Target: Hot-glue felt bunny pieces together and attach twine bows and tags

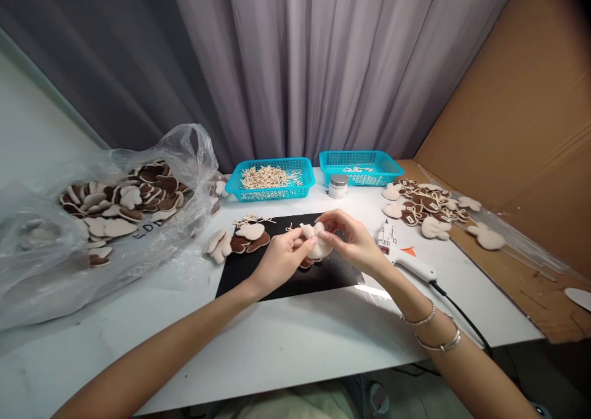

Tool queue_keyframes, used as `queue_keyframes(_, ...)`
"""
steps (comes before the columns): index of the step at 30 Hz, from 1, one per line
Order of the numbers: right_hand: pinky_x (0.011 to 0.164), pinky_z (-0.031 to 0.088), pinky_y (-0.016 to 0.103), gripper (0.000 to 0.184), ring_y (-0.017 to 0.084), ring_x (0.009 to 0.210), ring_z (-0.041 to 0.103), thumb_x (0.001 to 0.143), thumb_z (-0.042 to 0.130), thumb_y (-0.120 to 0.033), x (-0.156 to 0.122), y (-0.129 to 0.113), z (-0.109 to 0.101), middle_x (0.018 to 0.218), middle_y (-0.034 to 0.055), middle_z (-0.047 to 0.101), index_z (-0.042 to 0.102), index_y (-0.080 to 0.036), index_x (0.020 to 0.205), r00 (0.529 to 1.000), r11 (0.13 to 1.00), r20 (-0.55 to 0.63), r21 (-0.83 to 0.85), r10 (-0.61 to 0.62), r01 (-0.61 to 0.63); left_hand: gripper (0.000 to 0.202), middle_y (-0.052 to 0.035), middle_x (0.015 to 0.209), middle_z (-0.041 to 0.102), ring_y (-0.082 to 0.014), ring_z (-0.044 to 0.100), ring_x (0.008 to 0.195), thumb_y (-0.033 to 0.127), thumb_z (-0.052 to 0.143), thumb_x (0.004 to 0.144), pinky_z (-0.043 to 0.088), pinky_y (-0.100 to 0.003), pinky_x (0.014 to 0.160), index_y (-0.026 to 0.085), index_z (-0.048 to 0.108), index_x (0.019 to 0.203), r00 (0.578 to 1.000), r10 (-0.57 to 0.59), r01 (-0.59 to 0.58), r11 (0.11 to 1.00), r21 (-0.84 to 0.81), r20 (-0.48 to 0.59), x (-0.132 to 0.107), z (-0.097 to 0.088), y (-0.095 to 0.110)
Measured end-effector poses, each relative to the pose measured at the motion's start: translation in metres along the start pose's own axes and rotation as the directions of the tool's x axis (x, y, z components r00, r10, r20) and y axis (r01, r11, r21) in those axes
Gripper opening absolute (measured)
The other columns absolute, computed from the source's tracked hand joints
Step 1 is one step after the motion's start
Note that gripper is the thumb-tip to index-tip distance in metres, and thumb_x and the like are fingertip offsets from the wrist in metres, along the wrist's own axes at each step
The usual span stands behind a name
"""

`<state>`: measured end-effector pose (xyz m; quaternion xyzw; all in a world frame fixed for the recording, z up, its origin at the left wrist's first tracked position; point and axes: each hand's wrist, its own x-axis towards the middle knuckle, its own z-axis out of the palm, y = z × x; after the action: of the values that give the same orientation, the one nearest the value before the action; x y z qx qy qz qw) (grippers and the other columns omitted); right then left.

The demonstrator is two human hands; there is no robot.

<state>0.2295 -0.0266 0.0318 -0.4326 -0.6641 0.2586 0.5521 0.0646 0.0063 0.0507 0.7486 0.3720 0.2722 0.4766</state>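
Observation:
Above a black mat (pixel 258 283), a cream, fuzzy animal-shaped fabric piece (pixel 318 245) is pinched between both of my hands. My left hand (pixel 289 253) grips its left side with thumb and fingers. On the upper right, my right hand (pixel 348 240) closes on its edge, the fingertips partly hidden behind it. A brown piece shows just below it, mostly covered. To the left on the mat lie brown and cream pieces (pixel 252 237), with a few small string bows (pixel 253 220) behind them.
A blue basket (pixel 277 195) of string bows and another blue basket (pixel 364 178) stand at the back, a lidded jar (pixel 338 187) between them. Left is a plastic bag (pixel 184 154) of fabric pieces. Right are bow-trimmed pieces (pixel 429 203) and a corded white glue gun (pixel 413 264).

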Motion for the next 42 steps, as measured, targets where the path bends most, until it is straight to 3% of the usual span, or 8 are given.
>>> queue_keyframes(5, 0.070, 0.045, 0.029, 0.011, 0.014, 0.077, 0.054, 0.082, 0.056, -0.023, 0.000, 0.000, -0.001, 0.087, 0.0034, 0.059, 0.056, -0.019, 0.093, 1.000, 1.000, 0.014, 0.002, 0.019, -0.019, 0.025, -0.0013, 0.076, 0.063, -0.0138, 0.059, 0.066, 0.038, 0.050, 0.083, 0.045, -0.023, 0.062, 0.015, 0.060, 0.085, 0.998, -0.015, 0.015, 1.000, 0.005, 0.053, 0.003, -0.004, -0.003)
queue_keyframes(12, 0.070, 0.045, 0.028, 0.011, 0.014, 0.076, 0.053, 0.083, 0.056, -0.024, 0.001, 0.000, -0.005, 0.087, 0.0036, 0.059, 0.057, -0.018, 0.091, 1.000, 0.999, 0.009, 0.044, 0.025, -0.026, 0.028, -0.0025, 0.078, 0.064, -0.0170, 0.060, 0.076, 0.036, 0.046, 0.085, 0.044, -0.027, 0.070, 0.013, 0.060, 0.094, 0.970, -0.007, 0.030, 0.996, -0.089, 0.243, 0.007, -0.014, -0.001)
queue_keyframes(19, 0.072, 0.045, 0.028, 0.009, 0.014, 0.077, 0.053, 0.082, 0.057, -0.024, 0.002, 0.002, -0.006, 0.088, 0.0037, 0.059, 0.056, -0.018, 0.090, 1.000, 0.997, -0.010, 0.067, 0.028, -0.028, 0.028, -0.0037, 0.081, 0.065, -0.0183, 0.063, 0.079, 0.031, 0.046, 0.084, 0.047, -0.033, 0.080, 0.012, 0.060, 0.099, 0.961, -0.015, 0.089, 0.961, -0.260, 0.276, 0.011, -0.013, -0.002)
queue_keyframes(25, 0.072, 0.045, 0.028, 0.011, 0.014, 0.078, 0.054, 0.082, 0.058, -0.025, 0.002, 0.004, -0.004, 0.090, 0.0035, 0.059, 0.056, -0.019, 0.091, 0.999, 0.997, -0.019, 0.073, 0.030, -0.028, 0.029, -0.0045, 0.084, 0.066, -0.0193, 0.065, 0.079, 0.038, 0.055, 0.082, 0.050, -0.032, 0.075, 0.013, 0.054, 0.097, 0.972, -0.036, 0.096, 0.962, -0.255, 0.232, 0.011, -0.010, -0.004)
queue_keyframes(31, 0.076, 0.046, 0.030, 0.012, 0.016, 0.086, 0.056, 0.086, 0.050, -0.025, 0.002, 0.005, -0.007, 0.094, 0.0046, 0.060, 0.056, -0.019, 0.095, 0.999, 0.991, -0.001, 0.128, 0.045, -0.045, 0.027, -0.0038, 0.084, 0.066, -0.0189, 0.067, 0.073, 0.042, 0.051, 0.086, 0.052, -0.029, 0.064, 0.018, 0.049, 0.098, 0.976, 0.053, 0.007, 0.961, -0.278, 0.209, 0.011, -0.009, -0.006)
queue_keyframes(37, 0.076, 0.045, 0.029, 0.016, 0.015, 0.083, 0.056, 0.079, 0.048, -0.009, 0.003, 0.006, -0.008, 0.091, 0.0033, 0.063, 0.057, -0.019, 0.089, 0.999, 0.996, 0.033, -0.091, -0.015, 0.018, 0.029, -0.0017, 0.075, 0.065, -0.0168, 0.065, 0.065, 0.045, 0.047, 0.087, 0.049, -0.025, 0.055, 0.020, 0.046, 0.102, 0.969, 0.085, -0.018, 0.961, -0.275, 0.234, 0.016, -0.007, -0.015)
queue_keyframes(39, 0.074, 0.045, 0.029, 0.013, 0.015, 0.080, 0.056, 0.080, 0.050, -0.011, 0.003, 0.007, -0.005, 0.087, 0.0032, 0.063, 0.057, -0.019, 0.086, 1.000, 0.989, 0.002, -0.147, -0.023, 0.023, 0.030, -0.0006, 0.071, 0.064, -0.0154, 0.063, 0.059, 0.047, 0.045, 0.088, 0.047, -0.024, 0.051, 0.020, 0.043, 0.102, 0.978, 0.077, -0.026, 0.967, -0.253, 0.195, 0.020, -0.005, -0.022)
queue_keyframes(42, 0.072, 0.046, 0.029, 0.009, 0.015, 0.076, 0.057, 0.081, 0.052, -0.013, 0.002, 0.009, 0.000, 0.082, 0.0032, 0.063, 0.056, -0.019, 0.085, 0.998, 0.982, -0.042, -0.188, -0.036, 0.027, 0.030, 0.0016, 0.068, 0.063, -0.0113, 0.058, 0.050, 0.047, 0.048, 0.085, 0.044, -0.021, 0.048, 0.019, 0.044, 0.097, 0.997, 0.059, -0.052, 0.988, -0.145, 0.047, 0.026, -0.003, -0.030)
